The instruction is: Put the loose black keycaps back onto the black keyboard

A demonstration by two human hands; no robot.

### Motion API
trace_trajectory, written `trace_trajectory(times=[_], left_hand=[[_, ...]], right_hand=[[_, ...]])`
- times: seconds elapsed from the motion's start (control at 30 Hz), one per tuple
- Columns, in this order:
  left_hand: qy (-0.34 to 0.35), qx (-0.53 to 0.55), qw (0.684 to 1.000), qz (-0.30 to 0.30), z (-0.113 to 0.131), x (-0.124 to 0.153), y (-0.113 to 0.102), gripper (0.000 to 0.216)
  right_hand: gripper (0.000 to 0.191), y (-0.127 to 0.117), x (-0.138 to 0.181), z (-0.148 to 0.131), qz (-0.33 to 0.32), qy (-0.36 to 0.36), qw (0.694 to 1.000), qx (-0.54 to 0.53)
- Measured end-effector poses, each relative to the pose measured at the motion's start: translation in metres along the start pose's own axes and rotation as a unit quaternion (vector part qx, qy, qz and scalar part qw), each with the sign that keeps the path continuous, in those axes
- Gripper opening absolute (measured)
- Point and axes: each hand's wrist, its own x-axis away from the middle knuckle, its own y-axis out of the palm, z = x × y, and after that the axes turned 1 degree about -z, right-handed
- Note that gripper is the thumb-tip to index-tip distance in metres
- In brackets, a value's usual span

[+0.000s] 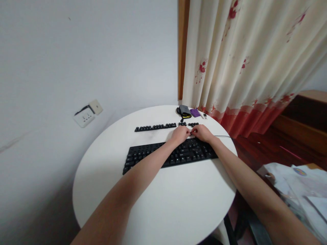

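1. A round white table stands in a corner, with a plain grey wall on the left and a cream curtain with red flowers on the right.
2. The left hand and right hand meet at the far edge of a black keyboard, fingers curled and pinched close together. They seem to work at something small between them, but what it is, and whether it is gripped, I cannot tell.
3. The keyboard lies flat across the middle of the table, just under both wrists. Judged by its look it is light, stiff plastic, and its small keys would need a fingertip pinch at the edges.
4. Just beyond the hands runs a row of loose black keys.
5. Farther back lie a grey pouch and a purple cloth.
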Motion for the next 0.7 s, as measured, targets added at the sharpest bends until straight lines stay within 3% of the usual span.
trace_trajectory(times=[0.23,0.4,0.7], left_hand=[[-0.003,0.002,1.0,0.025,0.026,0.015,-0.016,0.015],[0.014,0.064,0.998,0.019,0.049,0.038,-0.01,0.014],[0.014,0.142,0.989,0.023,0.043,0.043,0.011,0.015]], right_hand=[[0.011,0.001,0.0,0.007,0.006,-0.009,0.999,-0.038],[0.01,0.002,0.0,0.007,0.008,-0.011,0.998,-0.057],[0.011,0.005,-0.001,0.012,0.017,-0.003,0.998,-0.064]])
